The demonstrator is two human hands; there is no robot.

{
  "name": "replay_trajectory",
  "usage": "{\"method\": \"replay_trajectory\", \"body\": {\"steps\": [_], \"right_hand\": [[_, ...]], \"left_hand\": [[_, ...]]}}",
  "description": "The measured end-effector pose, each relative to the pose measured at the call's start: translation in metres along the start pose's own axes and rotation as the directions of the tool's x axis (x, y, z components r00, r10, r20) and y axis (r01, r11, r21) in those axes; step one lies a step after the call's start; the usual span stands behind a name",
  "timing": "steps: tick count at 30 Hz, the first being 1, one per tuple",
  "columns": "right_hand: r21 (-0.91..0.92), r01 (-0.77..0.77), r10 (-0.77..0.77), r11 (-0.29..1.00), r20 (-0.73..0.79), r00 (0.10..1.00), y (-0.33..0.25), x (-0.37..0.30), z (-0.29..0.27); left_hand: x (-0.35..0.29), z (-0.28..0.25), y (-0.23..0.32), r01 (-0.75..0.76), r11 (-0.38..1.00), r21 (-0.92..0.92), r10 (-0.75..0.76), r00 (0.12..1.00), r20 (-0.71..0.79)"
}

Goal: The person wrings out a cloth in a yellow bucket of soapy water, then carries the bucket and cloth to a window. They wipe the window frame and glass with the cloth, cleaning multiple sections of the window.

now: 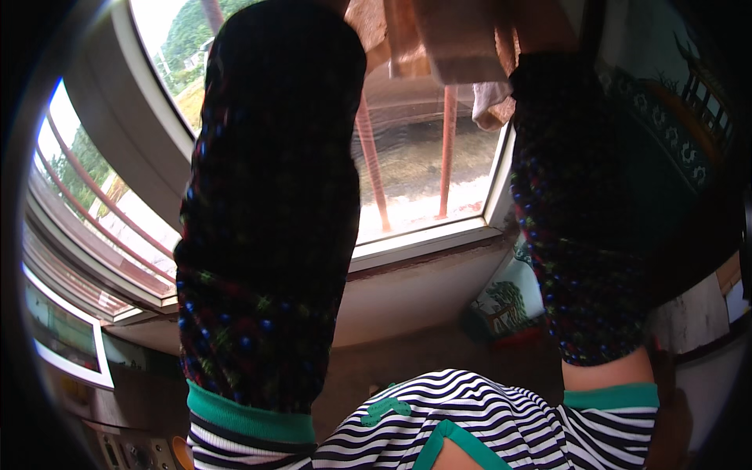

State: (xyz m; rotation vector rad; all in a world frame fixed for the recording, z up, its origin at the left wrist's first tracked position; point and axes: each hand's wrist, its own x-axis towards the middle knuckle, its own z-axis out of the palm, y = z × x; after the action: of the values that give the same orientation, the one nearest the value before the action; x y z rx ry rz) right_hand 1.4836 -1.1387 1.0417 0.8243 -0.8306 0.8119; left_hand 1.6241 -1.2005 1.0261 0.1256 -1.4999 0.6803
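Both my arms reach up in front of a window, in dark sleeve covers with small coloured specks. A thin pinkish-beige cloth hangs between them at the top edge, its upper part cut off. A crumpled corner of the cloth dangles close to my right wrist. My right hand is in deep shade beside the cloth; its fingers do not show. Of my left hand only a sliver of skin near the wrist is in sight, left of the cloth. What either hand grips is hidden.
Rust-red bars stand outside the white-framed window. Another barred window is at the left. Below it are a white-framed panel and a unit with knobs. A tree-patterned panel stands right of the sill.
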Motion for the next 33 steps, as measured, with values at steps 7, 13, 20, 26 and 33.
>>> {"method": "replay_trajectory", "body": {"steps": [7, 13, 20, 26, 33], "right_hand": [[0.109, -0.351, 0.267, 0.93, 0.456, 0.849, -0.066, -0.185, -0.121], [-0.148, -0.6, 0.371, 0.786, 0.89, 0.266, -0.16, -0.291, -0.238], [-0.126, -0.579, 0.382, 0.806, 0.857, 0.346, -0.181, -0.295, -0.272], [0.194, -0.575, 0.12, 0.795, 0.878, 0.463, -0.215, -0.252, -0.265], [0.506, -0.547, -0.1, 0.667, 0.789, 0.607, -0.278, -0.238, -0.231]], "left_hand": [[-0.147, -0.031, 0.097, -0.04, 0.998, 0.046, 0.023, 0.947, 0.321], [-0.274, -0.093, 0.133, 0.332, 0.912, -0.24, 0.015, 0.559, 0.829], [-0.326, -0.125, 0.142, 0.255, 0.941, -0.222, -0.01, 0.678, 0.735], [-0.337, -0.18, 0.118, 0.381, 0.922, 0.071, -0.326, 0.663, 0.674], [-0.345, -0.223, 0.081, 0.667, 0.727, 0.161, -0.61, 0.52, 0.598]]}}
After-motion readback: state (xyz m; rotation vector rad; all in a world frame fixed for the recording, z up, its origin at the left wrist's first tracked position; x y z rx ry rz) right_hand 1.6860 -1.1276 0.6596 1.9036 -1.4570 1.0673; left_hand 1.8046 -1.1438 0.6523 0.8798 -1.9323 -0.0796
